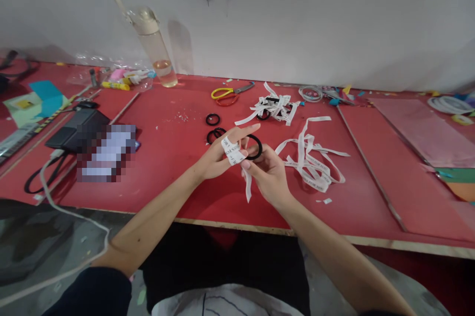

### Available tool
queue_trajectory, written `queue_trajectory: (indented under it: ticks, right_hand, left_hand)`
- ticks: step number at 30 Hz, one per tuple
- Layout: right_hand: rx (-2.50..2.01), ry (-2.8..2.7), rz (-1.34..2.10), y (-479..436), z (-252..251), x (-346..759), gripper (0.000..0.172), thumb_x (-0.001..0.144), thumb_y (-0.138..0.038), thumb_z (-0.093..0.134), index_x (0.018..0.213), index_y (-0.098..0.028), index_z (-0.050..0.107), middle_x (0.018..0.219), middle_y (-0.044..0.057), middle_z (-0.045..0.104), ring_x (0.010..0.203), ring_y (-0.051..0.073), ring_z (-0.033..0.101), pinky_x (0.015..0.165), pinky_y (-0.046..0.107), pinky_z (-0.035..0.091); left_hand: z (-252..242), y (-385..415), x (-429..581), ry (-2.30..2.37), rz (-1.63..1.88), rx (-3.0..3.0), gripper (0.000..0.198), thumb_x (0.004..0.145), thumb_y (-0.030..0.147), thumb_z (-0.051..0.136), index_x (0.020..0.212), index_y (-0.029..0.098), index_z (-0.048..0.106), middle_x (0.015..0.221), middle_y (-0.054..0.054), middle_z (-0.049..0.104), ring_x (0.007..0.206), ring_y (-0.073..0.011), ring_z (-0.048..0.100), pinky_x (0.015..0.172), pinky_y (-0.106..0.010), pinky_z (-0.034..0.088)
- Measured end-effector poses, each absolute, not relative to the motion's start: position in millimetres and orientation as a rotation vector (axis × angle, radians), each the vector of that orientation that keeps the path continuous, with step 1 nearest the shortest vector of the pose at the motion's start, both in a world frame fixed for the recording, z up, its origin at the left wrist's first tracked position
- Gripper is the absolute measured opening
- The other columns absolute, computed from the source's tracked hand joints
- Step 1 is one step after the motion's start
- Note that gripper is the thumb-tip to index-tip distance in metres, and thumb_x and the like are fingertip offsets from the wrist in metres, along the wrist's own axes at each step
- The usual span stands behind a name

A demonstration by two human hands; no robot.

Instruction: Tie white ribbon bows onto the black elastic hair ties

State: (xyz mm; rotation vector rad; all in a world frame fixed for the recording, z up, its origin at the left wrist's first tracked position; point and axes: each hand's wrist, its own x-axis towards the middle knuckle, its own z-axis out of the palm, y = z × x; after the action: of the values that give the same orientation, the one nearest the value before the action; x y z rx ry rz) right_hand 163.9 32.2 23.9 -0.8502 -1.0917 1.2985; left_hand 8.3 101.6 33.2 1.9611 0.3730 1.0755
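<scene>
My left hand (218, 157) is closed at the thumb on a white ribbon printed with black letters (232, 151), which lies across its fingers. Its index finger points out to the right. My right hand (270, 177) pinches a black ring (256, 153) close to my left fingertips. From between the hands, a short ribbon tail (248, 188) hangs down. Where ribbon and ring meet is partly hidden by the fingers. Beyond my left hand lie a single black ring (213, 119) and a few overlapping black rings (211, 136).
Loose printed ribbons (315, 172) lie right of my hands. Behind them is a pile of ribbon-tied black rings (276, 108), near yellow-and-red-handled scissors (224, 93). A water bottle (159, 53) stands by the wall. At left are a black box (76, 128) and a white cable (74, 211).
</scene>
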Motion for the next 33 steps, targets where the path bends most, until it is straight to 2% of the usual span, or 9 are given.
queue_trajectory:
  ticks: [3,8,20,26,33]
  right_hand:
    - [-0.900,-1.127,1.194,30.2,29.9,162.4,0.027,0.079,-0.036,0.079,0.089,-0.021,0.060,0.069,-0.004,0.064,0.057,0.008,0.062,0.056,0.020,0.055]
    - [-0.898,-1.155,1.119,29.4,34.1,161.1,0.026,0.080,-0.035,0.079,0.091,-0.022,0.060,0.069,-0.004,0.064,0.059,0.009,0.063,0.056,0.020,0.054]
    - [-0.988,-1.202,1.035,29.9,31.9,162.6,0.028,0.080,-0.041,0.078,0.086,-0.021,0.059,0.070,-0.003,0.061,0.061,0.010,0.059,0.057,0.023,0.052]
    - [-0.956,-1.243,0.960,27.8,28.8,161.6,0.021,0.083,-0.036,0.076,0.088,-0.022,0.060,0.071,-0.002,0.061,0.062,0.010,0.058,0.056,0.023,0.050]
    - [-1.010,-1.264,0.965,27.8,28.8,161.9,0.021,0.082,-0.037,0.076,0.087,-0.022,0.063,0.074,-0.001,0.063,0.065,0.011,0.058,0.059,0.024,0.052]
  left_hand:
    - [31.4,102.3,9.3,0.372,1.075,1.936,0.052,0.099,0.041,0.052,0.148,0.028,0.046,0.095,-0.004,0.053,0.082,-0.0153,0.050,0.083,-0.032,0.045]
    - [33.5,100.2,10.3,0.399,1.049,1.880,0.051,0.098,0.045,0.051,0.146,0.027,0.049,0.094,-0.004,0.053,0.081,-0.0147,0.049,0.082,-0.030,0.045]
    - [31.6,99.5,10.5,0.536,0.958,1.931,0.059,0.099,0.050,0.047,0.152,0.025,0.040,0.094,-0.003,0.059,0.080,-0.0152,0.052,0.081,-0.029,0.044]
    - [31.6,99.3,11.6,0.533,0.956,1.908,0.058,0.100,0.050,0.044,0.152,0.024,0.041,0.096,-0.004,0.060,0.083,-0.0158,0.054,0.082,-0.029,0.043]
    - [31.4,98.1,12.3,0.571,0.959,1.898,0.049,0.102,0.046,0.044,0.147,0.026,0.047,0.089,-0.001,0.057,0.074,-0.0130,0.050,0.074,-0.027,0.041]
